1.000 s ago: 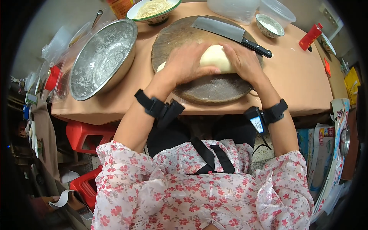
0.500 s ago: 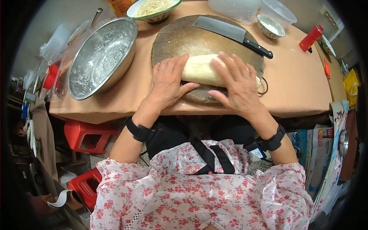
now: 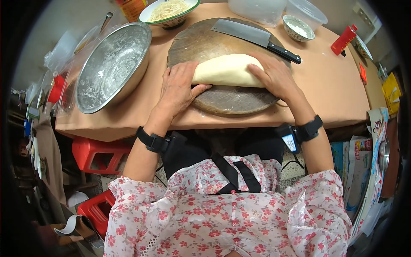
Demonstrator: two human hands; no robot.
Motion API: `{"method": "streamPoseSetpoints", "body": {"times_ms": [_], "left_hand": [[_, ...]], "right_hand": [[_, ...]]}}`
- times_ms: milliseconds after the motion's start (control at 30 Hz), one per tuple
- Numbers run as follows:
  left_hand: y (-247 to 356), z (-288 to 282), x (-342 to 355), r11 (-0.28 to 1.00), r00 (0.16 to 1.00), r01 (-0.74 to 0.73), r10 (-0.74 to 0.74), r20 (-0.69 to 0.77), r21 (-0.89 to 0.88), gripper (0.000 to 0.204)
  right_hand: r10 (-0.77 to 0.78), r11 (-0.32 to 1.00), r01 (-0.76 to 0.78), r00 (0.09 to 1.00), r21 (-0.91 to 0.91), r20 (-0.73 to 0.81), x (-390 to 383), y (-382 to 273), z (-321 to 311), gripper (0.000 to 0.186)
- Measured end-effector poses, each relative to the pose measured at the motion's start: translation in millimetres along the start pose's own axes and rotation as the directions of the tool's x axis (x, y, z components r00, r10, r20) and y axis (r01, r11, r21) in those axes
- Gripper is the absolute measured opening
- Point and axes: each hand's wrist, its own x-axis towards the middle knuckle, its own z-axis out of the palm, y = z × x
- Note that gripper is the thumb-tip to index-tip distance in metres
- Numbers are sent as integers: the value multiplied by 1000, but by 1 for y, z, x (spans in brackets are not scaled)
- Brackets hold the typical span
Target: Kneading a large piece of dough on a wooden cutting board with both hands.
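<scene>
A thick, smooth roll of pale dough (image 3: 227, 72) lies crosswise on a round wooden chopping board (image 3: 233, 99). My left hand (image 3: 177, 85) cups the dough's left end, its fingers on the far side and the thumb along the near edge. At the other end my right hand (image 3: 276, 76) wraps round the dough, thumb on top; its fingertips are hidden behind the roll. Beyond the dough, a cleaver (image 3: 246, 32) with a black handle rests flat across the board's back edge, the handle pointing right.
Left of the board a large metal bowl (image 3: 92, 92), dusted with flour, stands tilted. At the back are a bowl of noodle-like strands (image 3: 170, 9), a small bowl of white powder (image 3: 298, 30) and clear plastic tubs (image 3: 306, 13). A red bottle (image 3: 343, 40) stands right.
My right hand has moved from flat on top of the dough to its right end. The dough has shifted slightly away from me and left, its middle now uncovered.
</scene>
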Motion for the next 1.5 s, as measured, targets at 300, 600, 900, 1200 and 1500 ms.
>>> {"method": "streamPoseSetpoints", "body": {"times_ms": [300,600,900,1200,1500], "left_hand": [[30,6,2,987,999,-40,43,-14,157,83],[48,18,43,972,972,-233,232,24,36,85],[46,13,69,993,983,-117,120,138,-24,70],[62,-12,19,945,949,-315,317,1,-93,58],[28,-18,75,953,957,89,-1,289,-290,71]], "right_hand": [[-223,952,147,933,-267,-281,-68,16,20,82],[-388,902,278,860,-331,-333,-26,-21,28,86],[-294,951,242,900,-191,-323,-2,9,23,79],[-372,921,298,866,-251,-334,-61,-28,16,77],[-20,993,7,994,-121,-107,-3,-14,-16,53]]}}
